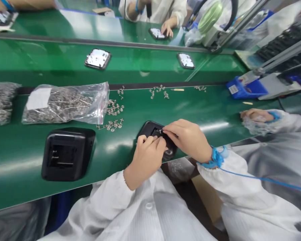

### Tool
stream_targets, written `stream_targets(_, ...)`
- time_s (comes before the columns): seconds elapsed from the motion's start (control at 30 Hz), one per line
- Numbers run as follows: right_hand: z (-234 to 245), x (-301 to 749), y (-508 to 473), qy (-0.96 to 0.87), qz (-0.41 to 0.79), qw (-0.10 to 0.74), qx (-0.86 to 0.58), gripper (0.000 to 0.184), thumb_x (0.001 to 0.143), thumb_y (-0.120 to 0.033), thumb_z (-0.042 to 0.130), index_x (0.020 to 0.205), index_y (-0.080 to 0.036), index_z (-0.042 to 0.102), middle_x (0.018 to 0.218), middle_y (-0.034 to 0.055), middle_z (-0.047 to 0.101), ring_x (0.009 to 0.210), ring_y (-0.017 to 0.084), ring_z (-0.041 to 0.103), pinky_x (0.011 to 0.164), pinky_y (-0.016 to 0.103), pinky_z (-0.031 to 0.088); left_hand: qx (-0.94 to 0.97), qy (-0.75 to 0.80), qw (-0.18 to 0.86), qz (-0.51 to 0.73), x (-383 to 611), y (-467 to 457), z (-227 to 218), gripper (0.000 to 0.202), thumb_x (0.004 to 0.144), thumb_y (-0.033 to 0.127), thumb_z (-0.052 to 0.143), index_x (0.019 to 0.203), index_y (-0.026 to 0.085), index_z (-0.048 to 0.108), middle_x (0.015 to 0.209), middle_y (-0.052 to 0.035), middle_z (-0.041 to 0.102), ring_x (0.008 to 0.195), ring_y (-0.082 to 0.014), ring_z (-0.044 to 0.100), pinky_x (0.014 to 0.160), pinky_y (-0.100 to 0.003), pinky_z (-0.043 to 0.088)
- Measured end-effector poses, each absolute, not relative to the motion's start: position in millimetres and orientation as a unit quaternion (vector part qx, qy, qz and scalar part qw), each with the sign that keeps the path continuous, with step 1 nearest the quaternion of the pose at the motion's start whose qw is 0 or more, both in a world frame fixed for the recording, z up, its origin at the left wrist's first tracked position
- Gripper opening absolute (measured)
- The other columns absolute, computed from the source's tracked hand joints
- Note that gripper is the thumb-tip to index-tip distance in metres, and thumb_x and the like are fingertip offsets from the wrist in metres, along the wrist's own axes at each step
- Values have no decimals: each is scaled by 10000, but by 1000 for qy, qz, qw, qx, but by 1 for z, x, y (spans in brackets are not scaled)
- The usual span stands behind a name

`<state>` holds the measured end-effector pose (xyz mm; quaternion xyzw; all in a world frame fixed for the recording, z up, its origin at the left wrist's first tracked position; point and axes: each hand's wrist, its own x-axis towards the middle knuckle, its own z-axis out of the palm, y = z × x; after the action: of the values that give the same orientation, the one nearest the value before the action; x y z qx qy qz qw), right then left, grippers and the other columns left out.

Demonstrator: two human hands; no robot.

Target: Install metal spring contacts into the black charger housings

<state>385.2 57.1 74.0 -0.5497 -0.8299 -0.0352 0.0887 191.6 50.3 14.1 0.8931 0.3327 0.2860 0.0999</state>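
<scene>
Under both hands sits a black plastic housing [150,130]; left hand [146,159] grips its 6 o'clock edge, right hand [188,139] pinches a small metal clip [161,131].

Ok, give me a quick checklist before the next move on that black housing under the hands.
1. Housing steadied by left hand: ok.
2. Small metal part pinched in right hand at the housing's opening: ok, though the part is too small to make out.
3. Part seated: cannot tell, fingers hide it.
4. Spare loose parts on the table beside the bag: ok.
5. Second housing apart from the hands: ok.
6. Neighbour's hand clear of the work: ok.
</scene>
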Motion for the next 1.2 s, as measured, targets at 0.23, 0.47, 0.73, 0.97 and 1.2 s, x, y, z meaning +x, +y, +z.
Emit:
stream_targets(0.23,69,382,43,-818,-23,94,-566,186,992,-146,589,931,-159,765,922,63,729,784,196,663,678,312,484,931,253,104,240,185,38,19,190,1051,211,542,1195,116,620,1269,-69,711,1128,-223,616,885,-406,412)
stream_targets(0.47,69,385,33,-832,-19,107,-544,170,999,-116,575,1072,-108,728,925,87,713,821,210,659,727,318,527,921,263,145,249,187,40,14,223,1079,305,534,1213,156,631,1249,-35,721,1082,-205,620,939,-416,411)
stream_targets(0.73,71,379,31,-851,-17,78,-519,176,996,-107,570,979,-71,742,928,128,677,826,232,626,726,348,545,915,236,177,276,187,45,13,240,1089,338,511,1117,144,650,1130,-33,740,1161,-215,603,931,-409,406)
stream_targets(0.97,69,370,22,-798,3,171,-578,138,954,-64,646,1041,-125,734,909,57,763,815,192,681,739,306,566,905,261,188,281,186,44,13,189,1088,303,518,1095,176,657,1156,4,754,1193,-214,595,912,-445,358)
stream_targets(1.2,64,366,17,-774,-2,199,-601,164,913,-27,677,996,-158,730,864,29,770,788,173,712,725,285,574,899,273,200,278,184,45,13,202,1098,335,504,1049,208,654,1223,57,745,1165,-181,585,831,-439,314)
